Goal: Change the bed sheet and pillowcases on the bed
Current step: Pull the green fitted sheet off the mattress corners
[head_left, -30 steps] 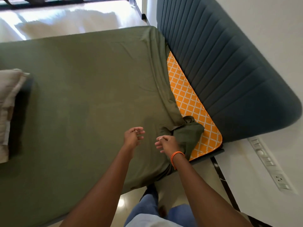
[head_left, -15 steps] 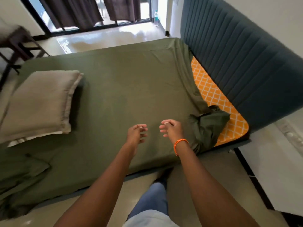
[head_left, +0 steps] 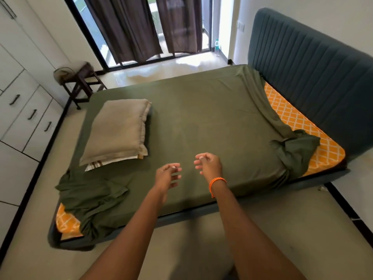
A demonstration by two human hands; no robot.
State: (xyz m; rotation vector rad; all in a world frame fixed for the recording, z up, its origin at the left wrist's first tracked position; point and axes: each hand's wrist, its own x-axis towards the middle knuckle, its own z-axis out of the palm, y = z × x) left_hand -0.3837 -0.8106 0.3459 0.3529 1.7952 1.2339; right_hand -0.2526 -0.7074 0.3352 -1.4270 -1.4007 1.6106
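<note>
While both hands [head_left: 187,170] hover empty, green sheet [head_left: 212,118] loose

One bed [head_left: 201,207], one green sheet [head_left: 212,122] over it. Two corners of orange mattress [head_left: 302,124] bared: near left, near right. One stack of pillows [head_left: 119,130] at left; I count at least two in it. One headboard [head_left: 312,77]. Two curtains [head_left: 129,27], far. One bottle [head_left: 217,46] on the floor, far. One stool [head_left: 80,81], far left. My two hands: left [head_left: 166,175], right [head_left: 209,164]. One orange wristband [head_left: 217,183].
</note>
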